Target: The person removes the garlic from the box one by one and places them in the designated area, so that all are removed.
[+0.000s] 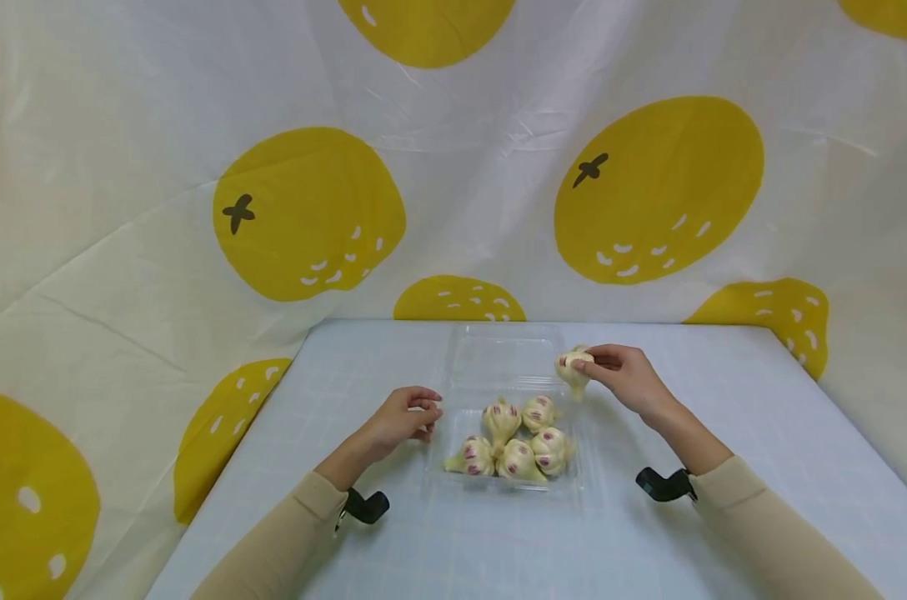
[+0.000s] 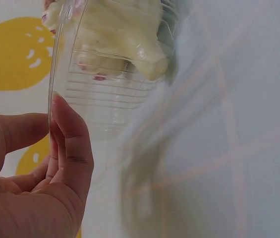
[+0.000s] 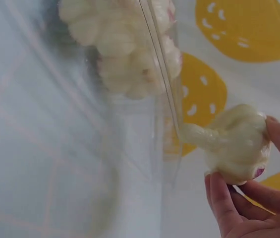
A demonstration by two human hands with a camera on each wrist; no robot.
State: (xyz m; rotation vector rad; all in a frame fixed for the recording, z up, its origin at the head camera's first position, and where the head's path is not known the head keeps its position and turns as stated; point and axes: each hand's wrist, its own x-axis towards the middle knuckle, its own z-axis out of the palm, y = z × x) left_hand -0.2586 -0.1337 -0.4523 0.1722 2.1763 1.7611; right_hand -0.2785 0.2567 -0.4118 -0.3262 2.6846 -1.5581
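Note:
A clear plastic clamshell box [image 1: 562, 482] stands on the table with its lid [image 1: 508, 357] folded back behind it. Several garlic bulbs [image 1: 517, 460] with purple marks lie in its base. At the box's left side, my left hand [image 1: 406, 417] pinches the rim [image 2: 53, 82] between thumb and fingers. My right hand [image 1: 628, 379] holds one more garlic bulb [image 1: 571, 367] by its round end, above the box's back right corner. In the right wrist view that bulb [image 3: 236, 144] points its stem toward the box's edge, fingertips and thumb on opposite sides of it.
A pale blue checked cloth [image 1: 724, 400] covers the table. Behind and beside it hangs a white curtain [image 1: 483, 208] with large yellow fruit prints. Each wrist wears a black camera mount [image 1: 665, 485] just below the sleeve's cuff.

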